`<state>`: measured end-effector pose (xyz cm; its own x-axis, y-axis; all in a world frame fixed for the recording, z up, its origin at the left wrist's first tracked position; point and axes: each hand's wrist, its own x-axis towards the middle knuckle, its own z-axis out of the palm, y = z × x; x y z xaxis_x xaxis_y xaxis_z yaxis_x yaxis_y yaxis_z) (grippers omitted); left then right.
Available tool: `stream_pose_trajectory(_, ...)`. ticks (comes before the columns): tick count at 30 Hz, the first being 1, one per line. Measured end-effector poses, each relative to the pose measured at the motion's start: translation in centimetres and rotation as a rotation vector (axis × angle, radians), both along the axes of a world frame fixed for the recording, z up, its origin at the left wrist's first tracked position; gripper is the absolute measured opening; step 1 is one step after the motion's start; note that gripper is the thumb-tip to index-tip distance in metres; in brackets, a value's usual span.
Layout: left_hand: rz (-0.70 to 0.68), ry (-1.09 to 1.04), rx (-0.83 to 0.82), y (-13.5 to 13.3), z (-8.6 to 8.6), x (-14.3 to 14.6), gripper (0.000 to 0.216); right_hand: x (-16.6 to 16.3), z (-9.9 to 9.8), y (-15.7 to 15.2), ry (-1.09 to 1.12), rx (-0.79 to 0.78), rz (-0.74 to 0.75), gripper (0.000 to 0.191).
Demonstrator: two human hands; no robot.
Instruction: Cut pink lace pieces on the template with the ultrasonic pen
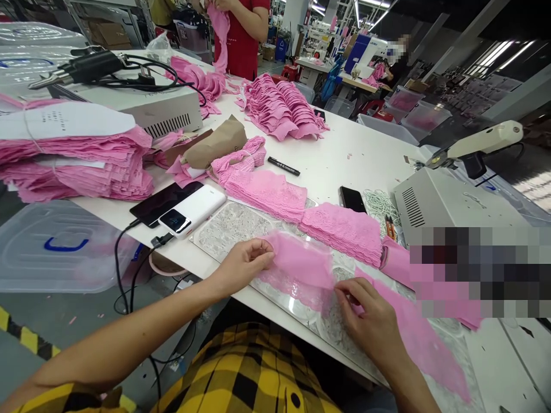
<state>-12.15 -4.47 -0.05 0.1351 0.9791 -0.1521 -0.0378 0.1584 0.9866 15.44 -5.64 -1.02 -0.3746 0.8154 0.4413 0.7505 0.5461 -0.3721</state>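
A sheer pink fabric piece (301, 261) hangs between my two hands, just over a clear template board (235, 223) with a mottled grey pattern. My left hand (249, 258) pinches its left end between thumb and fingers. At the other end, my right hand (364, 312) has its fingertips closed on the right edge. Another pink piece (430, 350) lies flat on the board, right of my right hand. Beyond the board's far edge are two stacks of pink lace pieces, one on the left (267, 192) and one on the right (340, 229).
A white power bank (193, 209) and dark phone (157, 203) with cables lie left. A black marker (284, 166) and another phone (352, 199) lie farther back. Grey machine boxes (451, 198) and bundled pink fabric (77, 160) flank the table (336, 160). A person in red (245, 40) stands opposite.
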Motion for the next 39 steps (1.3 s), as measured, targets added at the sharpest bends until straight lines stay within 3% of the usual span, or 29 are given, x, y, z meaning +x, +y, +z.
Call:
stream_pose_trajectory(5,-0.025,0.608,0.446,-1.3,-0.7,-1.4,0.016,-0.5,0.3,-1.5,-0.077,-0.04,0.108,0.019)
stream_pose_trajectory(9,0.062,1.027,0.792,-1.8,-1.0,-2.0,0.019,-0.6,0.4,-1.6,-0.071,-0.135,0.119,0.019)
stream_pose_trajectory(12,0.093,1.125,0.953,-1.6,-0.9,-1.7,0.021,-0.2,0.4,-0.8,-0.008,-0.199,0.057,0.02)
stream_pose_trajectory(15,-0.069,1.103,1.076,-1.1,-0.9,-0.9,0.019,0.4,0.0,0.7,0.061,-0.243,-0.127,0.023)
stream_pose_trajectory(17,-0.211,1.129,1.077,-1.0,-1.4,-0.7,0.03,0.6,-0.5,1.7,0.092,-0.302,-0.224,0.027)
stream_pose_trajectory(20,-0.347,1.156,1.001,-0.9,-2.5,-0.8,0.039,0.6,-1.0,2.8,0.165,-0.388,-0.215,0.029)
stream_pose_trajectory(24,-0.404,1.152,0.973,-0.9,-3.7,-1.4,0.04,-0.1,-1.0,2.9,0.255,-0.406,-0.073,0.03)
stream_pose_trajectory(27,-0.425,1.159,0.974,-0.8,-3.9,-1.6,0.039,-0.7,-1.0,2.5,0.188,-0.335,-0.04,0.029)
stream_pose_trajectory(32,-0.463,1.178,0.976,-0.5,-3.6,-2.2,0.04,0.2,-1.0,1.6,-0.034,-0.157,-0.22,0.025)
stream_pose_trajectory(39,-0.551,1.095,1.076,0.5,-1.9,-1.0,0.034,7.6,-1.1,-1.2,0.044,0.017,-0.46,0.024)
